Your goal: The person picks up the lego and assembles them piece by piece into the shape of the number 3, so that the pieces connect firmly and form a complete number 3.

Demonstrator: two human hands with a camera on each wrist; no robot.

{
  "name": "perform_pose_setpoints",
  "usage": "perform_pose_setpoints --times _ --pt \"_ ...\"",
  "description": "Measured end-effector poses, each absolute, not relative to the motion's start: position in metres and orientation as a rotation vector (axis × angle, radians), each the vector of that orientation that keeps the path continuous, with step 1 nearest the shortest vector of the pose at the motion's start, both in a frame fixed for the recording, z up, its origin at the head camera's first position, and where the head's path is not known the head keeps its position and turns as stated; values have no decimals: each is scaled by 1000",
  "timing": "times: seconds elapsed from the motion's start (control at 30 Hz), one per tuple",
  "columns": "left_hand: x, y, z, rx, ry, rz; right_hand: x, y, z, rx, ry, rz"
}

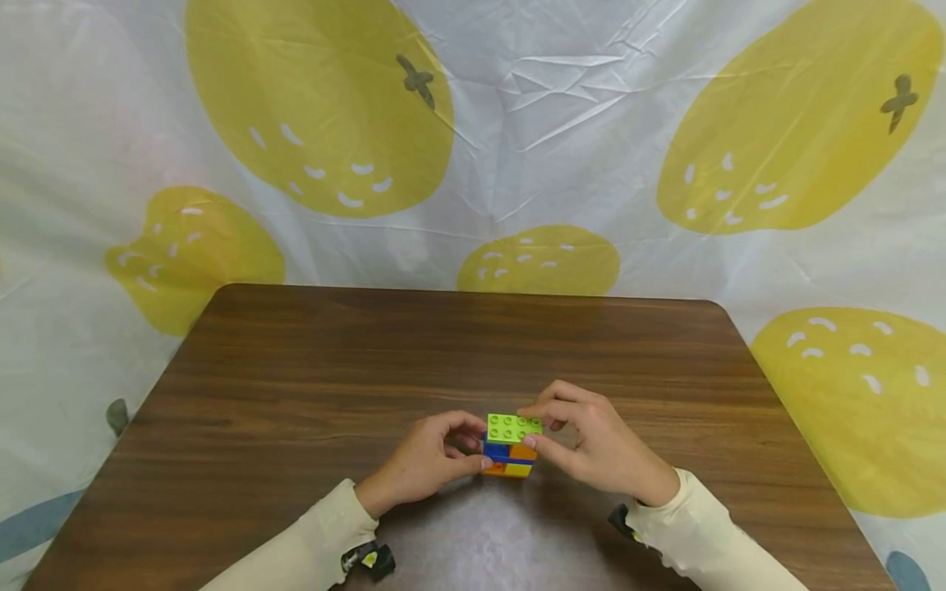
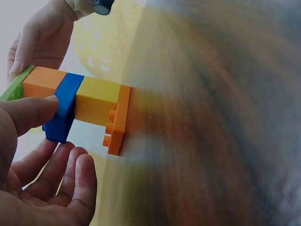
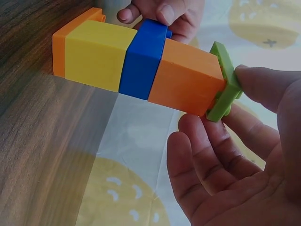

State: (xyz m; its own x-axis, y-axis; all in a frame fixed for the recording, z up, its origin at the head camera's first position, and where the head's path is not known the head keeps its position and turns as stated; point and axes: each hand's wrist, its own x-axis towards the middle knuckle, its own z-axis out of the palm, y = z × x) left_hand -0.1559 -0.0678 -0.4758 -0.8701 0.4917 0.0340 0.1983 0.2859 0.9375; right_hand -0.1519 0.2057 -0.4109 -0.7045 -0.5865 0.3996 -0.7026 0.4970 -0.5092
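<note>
A small tower of toy building bricks stands on the table before me. From the bottom it has an orange plate [image 3: 59, 49], a yellow brick [image 3: 96, 55], a blue brick [image 2: 65, 110] and an orange brick [image 3: 186, 77]. On top is a light green studded plate [image 1: 506, 428]; I cannot tell whether it is fully seated. My left hand [image 1: 427, 458] holds the blue brick, its thumb on one side and fingertips at the other. My right hand [image 1: 600, 437] pinches the green plate between thumb and fingers.
The tower stands near the middle of the brown wooden table [image 1: 332, 361]. Behind the table hangs a white cloth [image 1: 517, 164] printed with large yellow fruit. Dark straps with small devices [image 1: 369, 560] sit at both wrists.
</note>
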Motion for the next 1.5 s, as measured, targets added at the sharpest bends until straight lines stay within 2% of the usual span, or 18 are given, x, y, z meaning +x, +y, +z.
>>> perform_pose_setpoints --times 1.5 --pt "-158 -68 -475 637 2257 1613 -156 201 -400 1175 -2642 958"
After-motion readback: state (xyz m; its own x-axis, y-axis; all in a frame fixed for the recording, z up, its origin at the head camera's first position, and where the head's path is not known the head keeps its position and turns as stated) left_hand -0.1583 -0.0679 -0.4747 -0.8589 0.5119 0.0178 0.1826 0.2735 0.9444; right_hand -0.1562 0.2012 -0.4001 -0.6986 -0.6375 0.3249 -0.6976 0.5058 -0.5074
